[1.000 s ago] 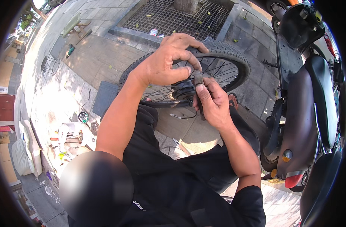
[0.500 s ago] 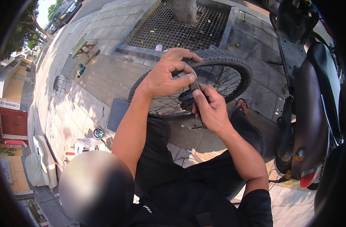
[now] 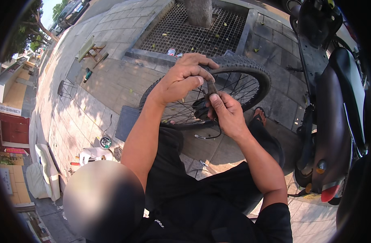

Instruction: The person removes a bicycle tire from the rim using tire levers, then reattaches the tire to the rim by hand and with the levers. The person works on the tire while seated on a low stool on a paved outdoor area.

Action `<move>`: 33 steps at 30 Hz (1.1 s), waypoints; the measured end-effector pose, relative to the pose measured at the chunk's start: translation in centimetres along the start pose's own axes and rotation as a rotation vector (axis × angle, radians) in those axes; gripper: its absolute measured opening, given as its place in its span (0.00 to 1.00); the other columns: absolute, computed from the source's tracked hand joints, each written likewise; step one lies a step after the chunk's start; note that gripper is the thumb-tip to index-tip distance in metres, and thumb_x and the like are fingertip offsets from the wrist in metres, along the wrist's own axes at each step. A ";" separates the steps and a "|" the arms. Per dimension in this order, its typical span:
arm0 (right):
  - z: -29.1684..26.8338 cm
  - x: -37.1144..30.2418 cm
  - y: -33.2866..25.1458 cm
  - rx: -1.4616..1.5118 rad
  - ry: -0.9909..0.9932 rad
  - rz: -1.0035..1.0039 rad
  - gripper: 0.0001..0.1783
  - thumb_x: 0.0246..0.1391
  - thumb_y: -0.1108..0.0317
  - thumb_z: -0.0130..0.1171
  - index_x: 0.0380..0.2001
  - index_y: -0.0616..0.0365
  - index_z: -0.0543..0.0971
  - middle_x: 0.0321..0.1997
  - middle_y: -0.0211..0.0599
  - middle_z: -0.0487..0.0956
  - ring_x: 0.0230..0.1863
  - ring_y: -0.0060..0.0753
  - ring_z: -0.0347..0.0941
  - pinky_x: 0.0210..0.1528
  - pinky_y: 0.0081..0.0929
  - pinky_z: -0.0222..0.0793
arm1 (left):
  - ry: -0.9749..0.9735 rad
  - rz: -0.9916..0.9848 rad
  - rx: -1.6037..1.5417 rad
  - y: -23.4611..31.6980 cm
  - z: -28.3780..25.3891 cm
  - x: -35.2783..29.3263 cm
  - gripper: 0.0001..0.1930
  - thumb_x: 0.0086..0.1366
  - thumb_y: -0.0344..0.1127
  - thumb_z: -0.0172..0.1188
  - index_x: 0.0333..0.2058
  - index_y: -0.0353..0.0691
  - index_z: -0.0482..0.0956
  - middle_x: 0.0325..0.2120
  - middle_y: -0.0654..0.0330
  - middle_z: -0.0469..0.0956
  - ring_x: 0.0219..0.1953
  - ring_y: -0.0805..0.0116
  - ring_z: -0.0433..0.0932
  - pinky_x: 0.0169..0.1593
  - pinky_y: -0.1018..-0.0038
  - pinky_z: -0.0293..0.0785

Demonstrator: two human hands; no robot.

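In front of my legs a bicycle wheel [image 3: 263, 77] with a knobbly black tyre, dark spokes and a thick dark hub [image 3: 200, 108] lies tilted low. Above it my right hand [image 3: 230, 115] is closed, its thumb pressed on a dark, narrow strip-like piece [image 3: 211, 88] whose exact kind I cannot make out. My left hand [image 3: 180, 79] has its fingers bent, with the fingertips at the strip's upper end; thumb and forefinger are nearly together there. A thin black cable with a pale connector [image 3: 200, 137] hangs below my right hand, near the hub.
A parked scooter [image 3: 335, 101] lines the right side. Tools on a pale cloth [image 3: 94, 154] lie to the left, near a round part with a cable [image 3: 105, 142]. Farther off are a green drill [image 3: 87, 75], a low stool [image 3: 86, 47] and a tree grate [image 3: 165, 36].
My left thumb has shifted slightly left, off the strip, and the strip's upper end shows more. My right hand has turned slightly. The wheel stays about where it was.
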State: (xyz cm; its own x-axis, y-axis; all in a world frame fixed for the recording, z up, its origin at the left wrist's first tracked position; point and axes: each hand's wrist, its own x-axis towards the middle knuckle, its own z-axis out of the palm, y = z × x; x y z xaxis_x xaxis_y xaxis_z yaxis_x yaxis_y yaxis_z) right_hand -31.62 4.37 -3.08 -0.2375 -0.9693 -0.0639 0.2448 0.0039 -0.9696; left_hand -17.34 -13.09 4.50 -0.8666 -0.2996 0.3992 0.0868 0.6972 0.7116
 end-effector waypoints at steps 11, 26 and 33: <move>0.0 0.4 0.3 0.120 -0.031 0.044 0.17 0.78 0.56 0.54 0.44 0.61 0.79 0.36 0.27 0.80 0.31 0.17 0.75 0.35 0.20 0.73 | 0.043 -0.006 0.101 0.5 0.4 -0.3 0.13 0.55 0.28 0.72 0.41 0.39 0.90 0.56 0.57 0.84 0.68 0.52 0.72 0.71 0.54 0.65; -0.5 0.7 0.8 0.239 -0.051 0.073 0.18 0.78 0.56 0.53 0.41 0.60 0.80 0.34 0.28 0.79 0.30 0.18 0.75 0.34 0.20 0.74 | 0.069 -0.013 0.108 0.1 0.6 0.0 0.13 0.56 0.30 0.76 0.41 0.41 0.91 0.55 0.62 0.84 0.66 0.56 0.73 0.69 0.57 0.68; 0.0 0.6 1.0 0.054 0.064 -0.053 0.18 0.75 0.57 0.58 0.46 0.63 0.82 0.36 0.28 0.81 0.37 0.19 0.77 0.41 0.22 0.74 | 0.061 -0.037 0.093 0.5 0.5 0.0 0.13 0.54 0.27 0.76 0.41 0.40 0.91 0.55 0.59 0.85 0.67 0.54 0.72 0.70 0.56 0.67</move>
State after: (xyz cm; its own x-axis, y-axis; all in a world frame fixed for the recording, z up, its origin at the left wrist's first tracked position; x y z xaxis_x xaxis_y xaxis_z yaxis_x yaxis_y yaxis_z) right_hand -31.50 3.83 -4.08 -0.3103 -0.9502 -0.0291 0.2798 -0.0620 -0.9581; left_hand -17.50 -12.40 4.57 -0.8364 -0.3634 0.4104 0.0070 0.7415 0.6709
